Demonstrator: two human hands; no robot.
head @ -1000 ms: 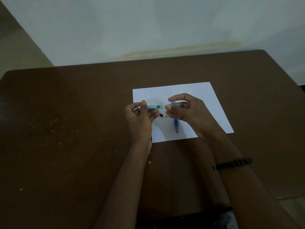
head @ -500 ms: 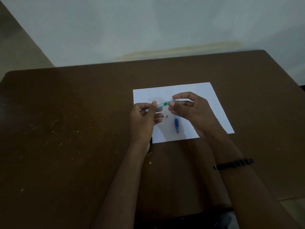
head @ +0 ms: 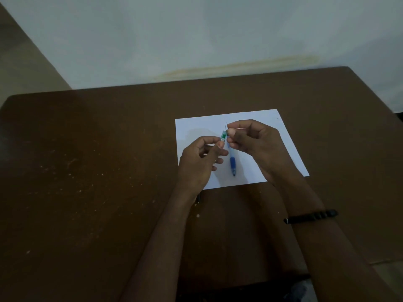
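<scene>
My left hand (head: 201, 161) grips a small clear tube with a green label (head: 223, 135), held nearly upright above a white sheet of paper (head: 281, 140). A thin dark lead (head: 225, 125) sticks out of the tube's top. My right hand (head: 255, 141) pinches that lead between thumb and fingertips just beside the tube's mouth. A blue mechanical pencil (head: 232, 163) lies on the paper between my two hands, its tip pointing towards me.
The paper lies on a dark brown table (head: 98, 171) speckled with pale crumbs. A small dark object (head: 198, 198) shows at the paper's near edge by my left wrist. A black bracelet (head: 310, 216) is on my right wrist. A pale wall stands behind the table.
My left hand has turned the tube from lying sideways to nearly upright. My right hand has risen with it, and the thin lead now shows above the tube.
</scene>
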